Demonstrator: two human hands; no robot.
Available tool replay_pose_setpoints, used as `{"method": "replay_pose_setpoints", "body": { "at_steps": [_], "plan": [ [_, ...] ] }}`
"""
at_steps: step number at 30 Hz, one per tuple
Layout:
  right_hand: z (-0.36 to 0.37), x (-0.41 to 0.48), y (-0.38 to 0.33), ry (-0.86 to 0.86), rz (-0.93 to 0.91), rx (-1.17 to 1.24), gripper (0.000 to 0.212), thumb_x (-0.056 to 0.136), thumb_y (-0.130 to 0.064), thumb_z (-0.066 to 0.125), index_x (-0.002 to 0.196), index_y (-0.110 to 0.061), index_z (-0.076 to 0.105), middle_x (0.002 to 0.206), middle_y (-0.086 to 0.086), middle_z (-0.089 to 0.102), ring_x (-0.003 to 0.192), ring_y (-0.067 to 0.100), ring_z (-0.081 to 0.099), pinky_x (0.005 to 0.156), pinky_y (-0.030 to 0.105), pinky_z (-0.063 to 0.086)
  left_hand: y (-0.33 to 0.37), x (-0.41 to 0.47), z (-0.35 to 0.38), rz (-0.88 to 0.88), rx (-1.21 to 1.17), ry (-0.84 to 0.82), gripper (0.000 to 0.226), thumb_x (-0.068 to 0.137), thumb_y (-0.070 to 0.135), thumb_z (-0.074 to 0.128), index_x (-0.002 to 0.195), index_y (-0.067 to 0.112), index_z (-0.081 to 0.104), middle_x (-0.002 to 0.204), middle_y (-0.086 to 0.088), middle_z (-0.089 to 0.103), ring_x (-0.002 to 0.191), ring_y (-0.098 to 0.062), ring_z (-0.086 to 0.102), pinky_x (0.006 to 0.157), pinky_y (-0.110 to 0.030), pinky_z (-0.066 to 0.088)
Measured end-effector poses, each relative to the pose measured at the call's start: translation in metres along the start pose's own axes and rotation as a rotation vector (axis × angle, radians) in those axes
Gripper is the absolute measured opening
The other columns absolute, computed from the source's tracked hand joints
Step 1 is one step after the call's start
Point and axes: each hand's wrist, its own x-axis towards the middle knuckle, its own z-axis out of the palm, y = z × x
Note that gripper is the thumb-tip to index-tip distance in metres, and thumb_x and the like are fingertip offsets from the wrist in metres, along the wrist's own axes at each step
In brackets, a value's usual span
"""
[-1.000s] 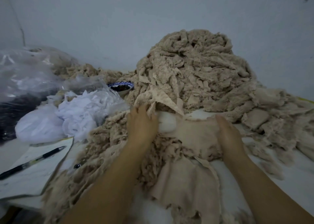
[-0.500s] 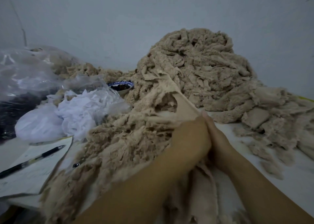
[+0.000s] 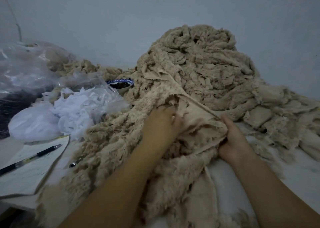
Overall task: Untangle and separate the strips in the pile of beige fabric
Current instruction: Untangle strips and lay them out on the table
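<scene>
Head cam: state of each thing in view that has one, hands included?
Pile: heaped, tangled.
Fabric piece: bunched, one edge taut toward the pile.
Left hand: grips the fabric piece.
Right hand: grips its other edge.
Bowl: upright, dark contents.
Pen: lying on paper.
Plastic bag: crumpled, white scraps inside.
</scene>
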Motion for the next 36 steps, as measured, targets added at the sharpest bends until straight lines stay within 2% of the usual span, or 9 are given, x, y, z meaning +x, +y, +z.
{"method": "replay_pose_setpoints", "body": {
  "at_steps": [3, 7, 11, 16, 19, 23, 26, 32, 36],
  "plan": [
    [0.004, -0.006, -0.004, 0.000, -0.013, 0.002, 0.050, 0.095, -0.057, 0.052, 0.108, -0.013, 0.073, 0.101, 0.016, 0.076, 0.091, 0.032, 0.072, 0.070, 0.041, 0.053, -0.045, -0.003, -0.011, -0.257, 0.270, -0.100, 0.042, 0.099, 0.041, 0.044, 0.132, 0.015, 0.050, 0.136, -0.009, 0.045, 0.126, -0.030, 0.040, 0.103, -0.044, 0.038],
    [0.006, -0.010, -0.003, 0.012, -0.016, 0.058, 0.039, 0.094, -0.054, 0.055, 0.098, -0.017, 0.069, 0.097, 0.009, 0.074, 0.090, 0.026, 0.073, 0.074, 0.038, 0.059, -0.073, -0.010, -0.013, -0.416, 0.229, -0.194, 0.023, 0.100, 0.033, 0.047, 0.102, 0.012, 0.055, 0.123, -0.013, 0.058, 0.098, -0.026, 0.052, 0.077, -0.034, 0.042],
    [0.007, -0.009, 0.000, 0.084, -0.074, 0.044, 0.044, 0.093, -0.039, 0.063, 0.056, -0.024, 0.045, 0.047, -0.005, 0.045, 0.038, 0.011, 0.050, 0.045, 0.020, 0.047, -0.059, 0.001, -0.032, -0.374, -0.401, 0.096, 0.032, 0.102, 0.037, 0.046, 0.095, 0.016, 0.069, 0.090, -0.005, 0.074, 0.084, -0.024, 0.069, 0.063, -0.027, 0.046],
    [0.006, -0.006, 0.010, 0.285, -0.534, -0.742, 0.018, 0.095, -0.035, 0.060, 0.089, -0.019, 0.054, 0.077, -0.002, 0.055, 0.066, 0.016, 0.053, 0.052, 0.024, 0.038, -0.027, 0.036, -0.071, -0.527, -1.233, 0.196, 0.019, 0.101, 0.024, 0.053, 0.102, 0.016, 0.070, 0.073, -0.001, 0.076, 0.060, -0.012, 0.072, 0.045, -0.022, 0.053],
    [0.017, -0.014, 0.012, 0.196, -0.810, -0.863, 0.027, 0.096, -0.048, 0.054, 0.117, -0.031, 0.052, 0.113, -0.004, 0.053, 0.087, -0.004, 0.057, 0.060, 0.011, 0.044, -0.005, 0.048, -0.059, -0.544, -1.389, 0.065, 0.023, 0.100, 0.019, 0.055, 0.111, 0.005, 0.069, 0.092, -0.011, 0.077, 0.082, -0.024, 0.075, 0.068, -0.038, 0.062],
    [0.031, -0.027, 0.028, -0.354, -0.687, -1.073, 0.052, 0.081, -0.071, 0.051, 0.128, -0.049, 0.047, 0.123, -0.037, 0.048, 0.105, -0.023, 0.048, 0.078, 0.000, 0.042, 0.006, 0.045, -0.024, -0.552, -1.363, -0.011, 0.025, 0.100, 0.028, 0.056, 0.109, 0.009, 0.070, 0.096, -0.009, 0.077, 0.086, -0.023, 0.075, 0.071, -0.035, 0.061],
    [0.028, -0.016, 0.045, -0.524, -0.629, -1.559, 0.028, 0.094, -0.040, 0.058, 0.122, -0.037, 0.057, 0.125, -0.015, 0.058, 0.110, 0.007, 0.057, 0.092, 0.026, 0.050, 0.008, 0.040, -0.006, -0.531, -1.261, -0.108, 0.024, 0.099, 0.033, 0.056, 0.095, 0.017, 0.073, 0.094, -0.003, 0.077, 0.086, -0.019, 0.074, 0.070, -0.032, 0.059],
    [0.025, -0.007, 0.022, 0.072, -0.642, -0.864, 0.023, 0.101, -0.040, 0.046, 0.081, -0.030, 0.049, 0.072, -0.011, 0.057, 0.062, 0.000, 0.053, 0.056, 0.022, 0.040, -0.019, 0.077, -0.040, -0.590, -1.127, 0.292, 0.028, 0.099, 0.030, 0.051, 0.088, 0.016, 0.072, 0.074, -0.001, 0.072, 0.075, -0.023, 0.069, 0.070, -0.036, 0.059],
    [0.010, 0.003, 0.014, 0.300, -0.504, -0.687, 0.034, 0.102, -0.045, 0.045, 0.109, -0.013, 0.053, 0.100, 0.010, 0.058, 0.083, 0.019, 0.051, 0.072, 0.031, 0.039, -0.063, 0.084, -0.035, -0.511, -0.266, -0.091, 0.038, 0.098, 0.023, 0.049, 0.130, 0.002, 0.053, 0.126, -0.025, 0.058, 0.112, -0.039, 0.059, 0.096, -0.049, 0.051]
  ]
}}
